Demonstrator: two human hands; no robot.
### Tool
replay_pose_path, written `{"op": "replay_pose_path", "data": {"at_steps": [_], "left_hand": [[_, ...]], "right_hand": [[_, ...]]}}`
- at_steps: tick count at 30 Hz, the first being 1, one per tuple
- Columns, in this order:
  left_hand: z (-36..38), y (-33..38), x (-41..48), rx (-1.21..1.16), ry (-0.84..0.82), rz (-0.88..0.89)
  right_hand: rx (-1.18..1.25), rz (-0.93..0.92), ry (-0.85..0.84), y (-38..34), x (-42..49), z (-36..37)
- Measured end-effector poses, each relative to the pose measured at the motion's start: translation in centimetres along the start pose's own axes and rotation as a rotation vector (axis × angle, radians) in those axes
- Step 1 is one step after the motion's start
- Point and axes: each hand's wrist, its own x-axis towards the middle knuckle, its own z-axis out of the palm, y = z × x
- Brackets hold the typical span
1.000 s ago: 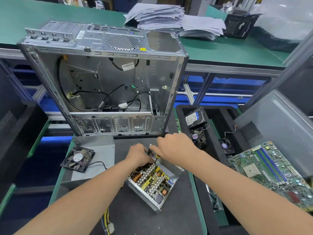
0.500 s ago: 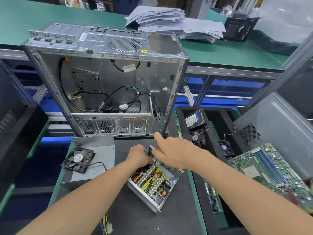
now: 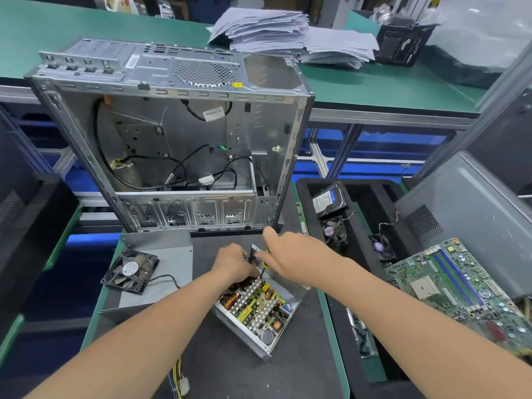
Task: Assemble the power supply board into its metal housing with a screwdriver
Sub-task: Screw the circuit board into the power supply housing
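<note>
Barely any change: right hand grip still holds the yellow-black screwdriver at the 12 o'clock corner of the component-packed power supply board, which sits in its silver metal housing mid-table. For the left hand grip, we can't tell.

The power supply board, crowded with coils, capacitors and pale heatsinks, sits inside its open silver metal housing, lying skewed at lower centre. The yellow-and-black screwdriver stands tilted, tip down at the board's far corner.
</note>
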Motion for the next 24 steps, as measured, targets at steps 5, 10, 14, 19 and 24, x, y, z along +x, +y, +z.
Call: {"op": "replay_pose_path", "data": {"at_steps": [5, 10, 14, 19, 24], "left_hand": [[-0.1, 0.2, -0.2, 0.030, 0.007, 0.012], [0.0, 0.1, -0.2, 0.006, 0.022, 0.010], [0.1, 0.1, -0.1, -0.005, 0.016, 0.007], [-0.1, -0.1, -0.2, -0.049, 0.001, -0.004], [-1.1, -0.5, -0.5, -0.252, -0.077, -0.098]], "right_hand": [[-0.142, -0.047, 0.062, -0.3, -0.1, -0.2], [0.048, -0.032, -0.015, -0.1, -0.2, -0.4], [-0.201, 0.050, 0.096, -0.8, 0.6, 0.5], [-0.087, -0.062, 0.000, -0.3, 0.8, 0.0], [0.103, -0.019, -0.003, -0.3, 0.5, 0.1]]}}
